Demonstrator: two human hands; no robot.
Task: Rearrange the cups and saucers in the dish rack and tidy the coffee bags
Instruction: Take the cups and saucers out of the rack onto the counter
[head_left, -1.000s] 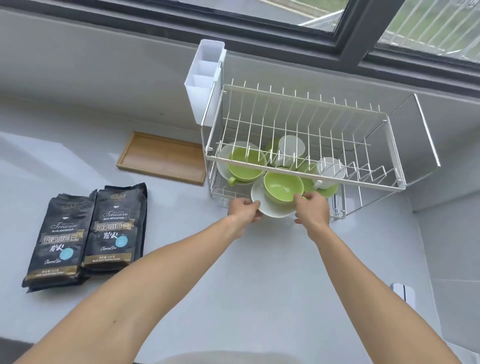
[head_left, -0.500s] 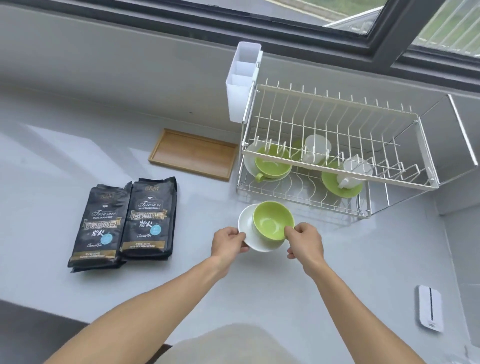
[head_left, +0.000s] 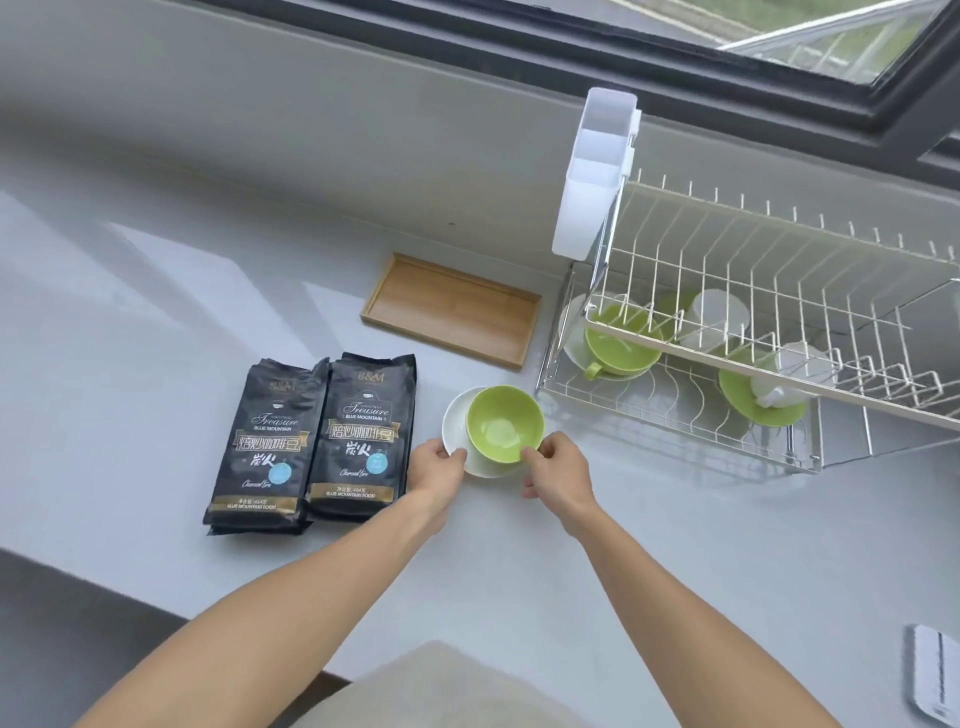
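Head view, the only one supplied: we find the green cup (head_left: 505, 423) seated on the white saucer (head_left: 456, 426), the pair out of the dish rack (head_left: 769, 332) and just off its lower left corner, between the rack and the two coffee bags (head_left: 311, 441). The left hand (head_left: 439, 465) is pinched on the saucer's near-left rim; the right hand (head_left: 558, 470) is closed on the cup's near-right edge, where we judge the handle sits, though the fingers hide it. The set lies directly ahead of both hands, neither nearer than the other. We cannot tell whether the saucer touches the counter (head_left: 675, 545) or hangs just above it. The relation that governs the coming move: free counter lies to the left front, toward the wooden tray (head_left: 452, 306), with the bags lying close on the left, their long axes running away from the person. Against the frame half a second earlier, the set sits further left of the rack and closer to the bags; a second ago it was at the rack's lower tier. Inside the rack remain a second green cup (head_left: 621, 348) on a saucer and a white cup (head_left: 789, 374) on a green saucer (head_left: 753, 400).
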